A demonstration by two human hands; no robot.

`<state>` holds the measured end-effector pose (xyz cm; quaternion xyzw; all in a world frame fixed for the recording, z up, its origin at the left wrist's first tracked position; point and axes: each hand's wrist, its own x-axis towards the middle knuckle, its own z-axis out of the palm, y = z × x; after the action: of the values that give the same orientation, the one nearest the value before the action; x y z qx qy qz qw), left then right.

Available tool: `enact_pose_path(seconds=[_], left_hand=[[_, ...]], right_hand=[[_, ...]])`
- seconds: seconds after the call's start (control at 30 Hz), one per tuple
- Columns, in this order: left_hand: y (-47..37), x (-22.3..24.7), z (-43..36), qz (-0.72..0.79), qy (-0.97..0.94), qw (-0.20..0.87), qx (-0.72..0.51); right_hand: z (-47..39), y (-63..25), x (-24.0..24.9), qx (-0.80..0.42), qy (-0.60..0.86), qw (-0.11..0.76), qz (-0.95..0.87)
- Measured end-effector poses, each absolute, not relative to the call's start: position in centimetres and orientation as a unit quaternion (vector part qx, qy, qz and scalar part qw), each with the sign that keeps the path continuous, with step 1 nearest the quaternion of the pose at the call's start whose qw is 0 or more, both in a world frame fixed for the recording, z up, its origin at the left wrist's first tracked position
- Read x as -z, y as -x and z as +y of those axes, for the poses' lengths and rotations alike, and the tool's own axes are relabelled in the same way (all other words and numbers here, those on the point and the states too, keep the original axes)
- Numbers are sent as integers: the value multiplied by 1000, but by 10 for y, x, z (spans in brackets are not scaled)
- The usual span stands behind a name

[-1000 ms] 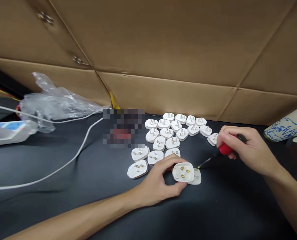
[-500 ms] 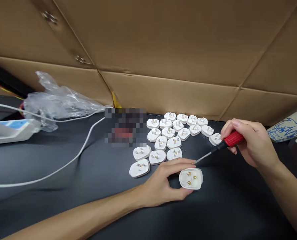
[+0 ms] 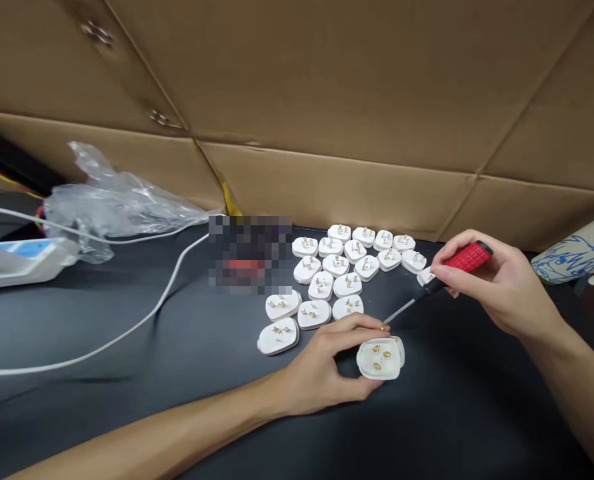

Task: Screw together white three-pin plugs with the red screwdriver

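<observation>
Where the matte black tabletop (image 3: 451, 413) lies nearest, the left hand (image 3: 321, 367) grips a white, round-cornered plug shell (image 3: 381, 359) by its edges, thumb opposing fingers, its hollow interior showing three brass contacts (image 3: 387, 354). Toward two o'clock, the right hand (image 3: 501, 287) closes its fingers round a screwdriver (image 3: 431, 287), its cross-grooved red handle tilted, the slim metal tip beside a tiny brass piece (image 3: 382, 327) at the left fingertips. Good control probably needs a steady shell and an aligned shaft. Toward eleven o'clock lie smooth white plugs (image 3: 335, 266) with flat pins; beyond, at twelve, creased brown cardboard (image 3: 337, 87).
</observation>
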<state>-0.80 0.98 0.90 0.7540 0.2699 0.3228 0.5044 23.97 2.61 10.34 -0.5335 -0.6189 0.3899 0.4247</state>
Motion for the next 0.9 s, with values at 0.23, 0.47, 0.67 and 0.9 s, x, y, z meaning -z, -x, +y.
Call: enact_pose_path(seconds=[0.23,0.47,0.67,0.9], left_hand=[[8,-10,10,270,-763,497,-313],[8,-11,11,271,-757,507,-310],[8,-9,12,273,-756,513,-301],[8,-11,11,274,-757,514,-295]], right_hand=[[25,-241,-103,-424,517,420,-614],[27,-242,-101,-414,518,402,-631],[26,-243,-101,-409,514,409,-634],[26,-242,-101,-402,518,401,-639]])
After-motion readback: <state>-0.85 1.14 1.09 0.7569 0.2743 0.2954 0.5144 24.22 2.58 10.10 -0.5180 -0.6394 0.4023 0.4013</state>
